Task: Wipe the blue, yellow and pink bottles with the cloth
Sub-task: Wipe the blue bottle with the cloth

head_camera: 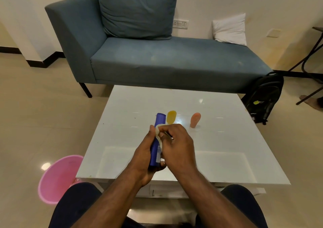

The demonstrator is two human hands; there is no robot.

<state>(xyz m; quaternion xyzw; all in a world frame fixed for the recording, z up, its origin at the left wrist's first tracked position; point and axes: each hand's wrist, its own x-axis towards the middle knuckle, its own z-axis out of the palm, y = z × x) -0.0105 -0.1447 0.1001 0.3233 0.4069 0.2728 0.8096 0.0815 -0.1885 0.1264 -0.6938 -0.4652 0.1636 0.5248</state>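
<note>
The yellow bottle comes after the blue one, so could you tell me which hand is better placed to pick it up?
Probably the left hand: it already grips the blue bottle, while the right hand pinches the cloth. The yellow bottle stands just beyond both.

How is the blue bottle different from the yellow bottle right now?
The blue bottle is lifted off the white table and tilted, gripped by the left hand; the yellow bottle stands on the table, untouched. The right hand presses the cloth against the blue one, not the yellow. The blue bottle looks longer. Both are slim and plastic-looking.
</note>
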